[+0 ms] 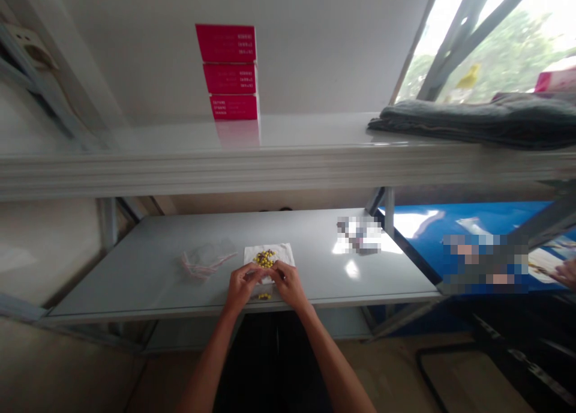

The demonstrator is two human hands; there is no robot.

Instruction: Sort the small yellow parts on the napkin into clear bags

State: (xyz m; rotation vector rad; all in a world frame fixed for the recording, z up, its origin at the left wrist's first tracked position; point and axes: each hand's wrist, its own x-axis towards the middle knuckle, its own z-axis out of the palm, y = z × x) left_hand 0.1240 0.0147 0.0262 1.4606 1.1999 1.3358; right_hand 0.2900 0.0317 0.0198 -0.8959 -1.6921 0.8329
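At the front of the grey table, my left hand and my right hand meet, fingertips pinched close together. Whatever sits between them is too small to make out. Just beyond the fingers, a pile of small yellow and dark bead-like pieces rests on a white sheet, whose near part is partly covered by my hands. A few more yellow pieces lie between my wrists, close to the table's front edge.
Clear plastic bags with pinkish edges lie to the left. Three stacked red boxes and folded grey cloth occupy the shelf above. Rightward, another person's hand is over a blue table, beyond a metal post.
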